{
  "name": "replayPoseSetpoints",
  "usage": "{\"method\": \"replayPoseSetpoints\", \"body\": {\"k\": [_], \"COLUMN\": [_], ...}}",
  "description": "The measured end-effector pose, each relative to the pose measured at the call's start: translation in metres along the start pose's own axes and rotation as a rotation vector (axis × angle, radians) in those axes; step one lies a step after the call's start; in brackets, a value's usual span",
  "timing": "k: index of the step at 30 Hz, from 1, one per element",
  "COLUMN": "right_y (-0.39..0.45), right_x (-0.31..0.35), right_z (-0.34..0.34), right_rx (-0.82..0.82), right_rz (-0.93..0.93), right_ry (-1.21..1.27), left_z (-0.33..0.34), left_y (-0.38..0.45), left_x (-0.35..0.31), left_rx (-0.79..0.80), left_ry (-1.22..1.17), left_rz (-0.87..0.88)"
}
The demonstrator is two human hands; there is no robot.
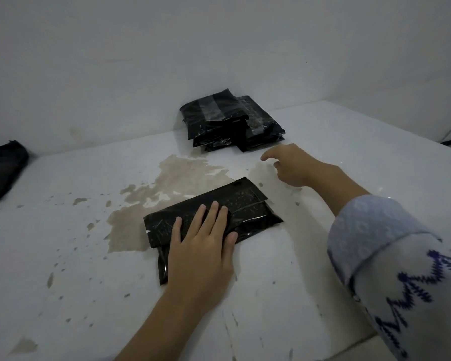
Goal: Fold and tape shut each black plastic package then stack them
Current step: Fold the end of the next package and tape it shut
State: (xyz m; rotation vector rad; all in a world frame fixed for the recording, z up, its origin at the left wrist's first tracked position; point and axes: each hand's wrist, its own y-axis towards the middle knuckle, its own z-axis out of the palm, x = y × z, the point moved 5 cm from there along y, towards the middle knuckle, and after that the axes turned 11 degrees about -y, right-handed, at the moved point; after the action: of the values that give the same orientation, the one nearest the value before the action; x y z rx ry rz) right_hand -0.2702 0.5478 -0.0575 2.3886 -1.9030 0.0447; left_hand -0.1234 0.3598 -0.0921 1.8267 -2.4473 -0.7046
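Note:
A folded black plastic package [248, 204] lies on the white surface in the middle of the view. My left hand [203, 246] presses flat on its near left part, fingers straight. My right hand [294, 165] hovers over the bare surface beyond the package, fingers loosely curled and holding nothing, just short of the stack. That stack of taped black packages [229, 121] stands against the back wall, with clear tape strips showing on top.
The white work surface [76, 256] has worn, brownish patches left of the package. A loose black bag [3, 170] lies at the far left edge by the wall. The surface's right edge runs near my sleeved right forearm [391, 256].

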Motion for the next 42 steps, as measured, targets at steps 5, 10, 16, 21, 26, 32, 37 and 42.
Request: {"method": "replayPoseSetpoints", "body": {"k": [5,10,16,21,26,32,37,42], "right_y": [0.018,0.025,0.025,0.016,0.002,-0.017,-0.035,-0.063], "right_x": [-0.009,-0.011,-0.007,-0.009,-0.003,0.036,0.057,0.086], "right_z": [0.011,0.001,-0.006,-0.014,-0.028,-0.093,-0.109,-0.156], "right_rx": [0.128,0.002,-0.15,-0.172,-0.204,-0.384,-0.323,-0.488], "right_rz": [-0.038,-0.085,-0.186,-0.227,-0.307,-0.442,-0.481,-0.538], "right_ry": [-0.164,-0.156,-0.227,-0.226,-0.286,-0.248,-0.343,-0.243], "left_z": [0.005,0.006,0.005,0.006,0.007,0.002,-0.007,-0.022], "left_y": [0.0,-0.001,-0.001,0.0,0.0,0.002,-0.002,-0.012], "left_x": [0.003,0.005,0.004,0.005,0.004,0.001,0.005,0.026], "left_rx": [-0.065,-0.065,-0.065,-0.058,-0.071,-0.008,0.143,0.243], "left_ry": [0.023,0.006,0.006,-0.013,-0.01,-0.01,-0.092,-0.127], "left_rz": [0.031,0.046,0.048,0.042,0.043,0.014,-0.004,-0.005]}}
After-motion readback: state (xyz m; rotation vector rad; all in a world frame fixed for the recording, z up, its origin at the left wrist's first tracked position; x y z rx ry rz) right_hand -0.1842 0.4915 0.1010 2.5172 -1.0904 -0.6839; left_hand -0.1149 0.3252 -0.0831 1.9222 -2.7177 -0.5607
